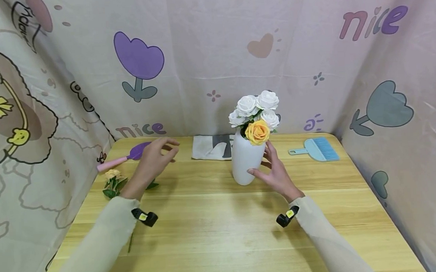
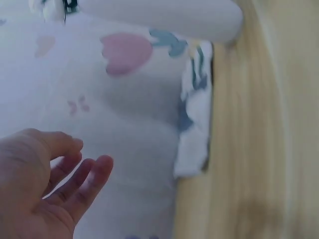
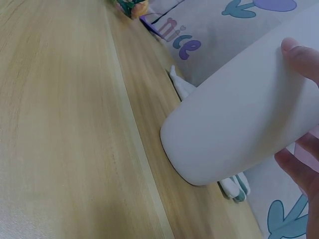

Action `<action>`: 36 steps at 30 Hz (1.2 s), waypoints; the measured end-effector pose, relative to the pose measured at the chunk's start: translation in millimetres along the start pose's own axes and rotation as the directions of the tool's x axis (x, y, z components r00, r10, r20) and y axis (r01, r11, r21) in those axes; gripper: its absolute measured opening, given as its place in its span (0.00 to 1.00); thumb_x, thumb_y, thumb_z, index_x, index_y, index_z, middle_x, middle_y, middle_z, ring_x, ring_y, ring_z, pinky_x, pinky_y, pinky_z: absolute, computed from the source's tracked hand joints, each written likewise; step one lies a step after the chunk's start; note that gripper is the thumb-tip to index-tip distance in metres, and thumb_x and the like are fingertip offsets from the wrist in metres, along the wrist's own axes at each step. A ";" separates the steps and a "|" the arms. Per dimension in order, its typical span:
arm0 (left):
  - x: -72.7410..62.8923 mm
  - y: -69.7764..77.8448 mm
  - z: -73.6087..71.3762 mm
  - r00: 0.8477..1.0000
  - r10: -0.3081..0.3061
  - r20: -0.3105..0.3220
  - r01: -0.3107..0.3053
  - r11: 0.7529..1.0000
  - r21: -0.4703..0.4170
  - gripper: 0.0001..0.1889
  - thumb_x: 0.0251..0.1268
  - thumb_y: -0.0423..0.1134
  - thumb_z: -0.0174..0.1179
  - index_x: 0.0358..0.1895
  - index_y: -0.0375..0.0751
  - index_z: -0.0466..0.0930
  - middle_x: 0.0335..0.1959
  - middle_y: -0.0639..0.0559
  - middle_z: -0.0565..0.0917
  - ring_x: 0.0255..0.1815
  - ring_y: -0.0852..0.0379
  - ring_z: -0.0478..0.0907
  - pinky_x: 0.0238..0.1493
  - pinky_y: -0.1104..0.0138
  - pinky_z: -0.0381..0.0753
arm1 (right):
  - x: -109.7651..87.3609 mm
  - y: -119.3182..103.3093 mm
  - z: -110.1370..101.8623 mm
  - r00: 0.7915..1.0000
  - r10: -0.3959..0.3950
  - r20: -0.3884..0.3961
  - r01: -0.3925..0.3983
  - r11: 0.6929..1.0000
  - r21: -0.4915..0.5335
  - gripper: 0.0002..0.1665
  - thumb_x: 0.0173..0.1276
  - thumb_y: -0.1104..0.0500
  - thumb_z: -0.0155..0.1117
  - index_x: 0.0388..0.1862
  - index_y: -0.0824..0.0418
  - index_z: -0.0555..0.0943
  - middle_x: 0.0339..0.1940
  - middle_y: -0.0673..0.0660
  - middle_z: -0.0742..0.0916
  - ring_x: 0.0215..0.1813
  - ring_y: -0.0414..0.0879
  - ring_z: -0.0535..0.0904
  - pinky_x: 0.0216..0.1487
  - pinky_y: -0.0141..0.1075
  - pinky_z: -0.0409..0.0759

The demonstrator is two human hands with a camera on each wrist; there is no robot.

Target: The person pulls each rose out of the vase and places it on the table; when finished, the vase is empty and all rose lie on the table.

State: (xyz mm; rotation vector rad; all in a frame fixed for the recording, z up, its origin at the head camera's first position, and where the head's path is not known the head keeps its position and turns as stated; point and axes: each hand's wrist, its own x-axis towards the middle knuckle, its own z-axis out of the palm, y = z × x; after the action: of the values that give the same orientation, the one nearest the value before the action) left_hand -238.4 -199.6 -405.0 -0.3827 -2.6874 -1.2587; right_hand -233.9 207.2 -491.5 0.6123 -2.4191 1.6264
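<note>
And here's the right hand (image 1: 273, 174) at the white vase (image 1: 243, 163), fingers and thumb clamped round its right side, thumb on the near face! The vase stands toward the back edge of the bench (image 1: 227, 234), a touch right of the middle, its base on the wood. Out of its mouth comes a bunch of white roses (image 1: 247, 105), and there, low at the front, one yellow rose (image 1: 257, 132) leaning over the rim.

Over to the left hand (image 1: 154, 162): it hangs above the bench's left part, well apart from the vase, thumb and fingers bent and apart, nothing between them. Below that arm, by the left edge, lies a loose rose (image 1: 113, 174), pale orange-yellow with green leaves; the forearm hides much of it, though a stem end pokes out on the near side.

Look to the back left corner: a scoop (image 1: 137, 151), purple blade, pink handle, part of it behind the left hand. A folded cloth (image 1: 207, 148), white and grey, lies along the back edge, its right end behind the vase. And near the back right corner, a light-blue brush (image 1: 316, 149), bristles toward the right edge!
</note>
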 end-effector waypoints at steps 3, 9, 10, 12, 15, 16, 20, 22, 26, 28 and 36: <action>13.8 21.0 12.3 0.998 0.058 0.003 -0.058 0.998 -0.016 0.11 0.82 0.35 0.64 0.60 0.38 0.86 0.60 0.40 0.85 0.53 0.42 0.88 0.51 0.52 0.93 | 0.3 0.0 0.3 1.000 -0.007 0.000 0.007 1.000 -0.002 0.73 0.68 0.62 0.81 0.93 0.35 0.40 0.88 0.64 0.67 0.81 0.70 0.72 0.73 0.65 0.78; 34.3 57.3 38.7 0.978 0.204 0.047 -0.194 0.967 -0.165 0.13 0.80 0.33 0.66 0.61 0.38 0.85 0.62 0.44 0.85 0.62 0.46 0.84 0.65 0.50 0.88 | 0.9 -1.0 0.4 1.000 -0.002 0.000 0.002 1.000 -0.010 0.73 0.68 0.62 0.81 0.92 0.34 0.39 0.88 0.64 0.67 0.81 0.68 0.71 0.74 0.66 0.78; 36.7 62.4 43.5 0.972 0.230 0.056 -0.215 0.956 -0.198 0.13 0.79 0.33 0.66 0.61 0.38 0.86 0.63 0.44 0.85 0.63 0.46 0.83 0.66 0.51 0.87 | 1.0 -1.3 0.4 1.000 0.000 0.001 0.000 1.000 -0.010 0.73 0.68 0.62 0.81 0.92 0.34 0.39 0.88 0.64 0.67 0.81 0.68 0.71 0.74 0.66 0.77; 41.2 72.5 53.2 0.957 0.279 0.076 -0.251 0.933 -0.258 0.14 0.78 0.32 0.67 0.62 0.38 0.86 0.66 0.43 0.84 0.67 0.46 0.82 0.67 0.52 0.86 | 1.1 -1.8 0.5 1.000 0.003 0.002 -0.003 1.000 -0.011 0.73 0.68 0.62 0.81 0.92 0.34 0.39 0.88 0.65 0.67 0.81 0.69 0.71 0.74 0.66 0.77; 46.7 85.3 67.6 0.938 0.333 0.100 -0.289 0.907 -0.307 0.15 0.79 0.33 0.66 0.64 0.38 0.86 0.70 0.43 0.82 0.71 0.44 0.80 0.69 0.53 0.85 | 1.1 -2.2 0.8 1.000 0.008 0.004 -0.008 1.000 -0.011 0.73 0.68 0.62 0.81 0.92 0.33 0.39 0.88 0.65 0.67 0.81 0.69 0.71 0.74 0.67 0.77; 48.3 89.2 72.0 0.931 0.348 0.108 -0.299 0.899 -0.319 0.15 0.79 0.33 0.66 0.64 0.38 0.85 0.71 0.42 0.81 0.72 0.43 0.80 0.70 0.53 0.85 | 1.0 -2.3 0.9 1.000 0.010 0.004 -0.010 1.000 -0.011 0.73 0.69 0.62 0.81 0.92 0.32 0.39 0.88 0.65 0.67 0.81 0.69 0.71 0.74 0.66 0.77; 54.8 98.6 88.1 0.913 0.384 0.133 -0.318 0.878 -0.357 0.18 0.81 0.33 0.64 0.69 0.35 0.82 0.72 0.40 0.80 0.74 0.42 0.79 0.72 0.52 0.83 | 0.2 -2.7 0.7 1.000 0.017 0.008 -0.017 1.000 -0.010 0.73 0.69 0.62 0.81 0.92 0.32 0.39 0.88 0.64 0.67 0.81 0.68 0.71 0.74 0.66 0.77; 57.5 101.4 94.4 0.914 0.381 0.142 -0.310 0.878 -0.365 0.20 0.82 0.34 0.63 0.72 0.35 0.80 0.73 0.40 0.79 0.75 0.43 0.78 0.73 0.51 0.82 | -0.4 -3.0 0.3 1.000 0.021 0.006 -0.021 1.000 -0.007 0.73 0.69 0.62 0.81 0.92 0.32 0.39 0.88 0.64 0.67 0.81 0.68 0.71 0.74 0.67 0.77; 61.5 105.3 103.5 0.929 0.343 0.140 -0.275 0.891 -0.362 0.23 0.84 0.37 0.60 0.75 0.36 0.78 0.75 0.41 0.78 0.75 0.44 0.79 0.74 0.52 0.82 | -0.8 -2.6 -0.3 1.000 0.030 0.000 -0.030 1.000 -0.001 0.73 0.69 0.62 0.81 0.92 0.33 0.39 0.88 0.64 0.67 0.82 0.68 0.70 0.75 0.68 0.76; 62.8 107.0 106.0 0.936 0.334 0.115 -0.275 0.893 -0.355 0.22 0.85 0.37 0.59 0.75 0.36 0.78 0.74 0.42 0.80 0.74 0.44 0.79 0.74 0.52 0.82 | -1.2 -2.6 -0.3 0.999 0.035 0.000 -0.035 0.999 0.003 0.72 0.69 0.61 0.81 0.92 0.32 0.39 0.89 0.64 0.66 0.83 0.68 0.70 0.75 0.67 0.76; 64.9 115.6 106.5 0.920 0.383 -0.084 -0.390 0.867 -0.311 0.17 0.85 0.33 0.57 0.68 0.37 0.84 0.68 0.43 0.83 0.69 0.48 0.81 0.70 0.54 0.85 | -0.9 -1.0 -0.3 1.000 0.022 0.004 -0.022 1.000 0.007 0.73 0.69 0.62 0.81 0.92 0.29 0.39 0.90 0.61 0.65 0.83 0.67 0.70 0.75 0.65 0.77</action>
State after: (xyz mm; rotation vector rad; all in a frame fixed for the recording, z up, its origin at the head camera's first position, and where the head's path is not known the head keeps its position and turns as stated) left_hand -269.7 -35.7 -372.6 -0.8947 -2.2219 -1.5492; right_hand -232.6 207.4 -490.8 0.5929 -2.4329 1.6440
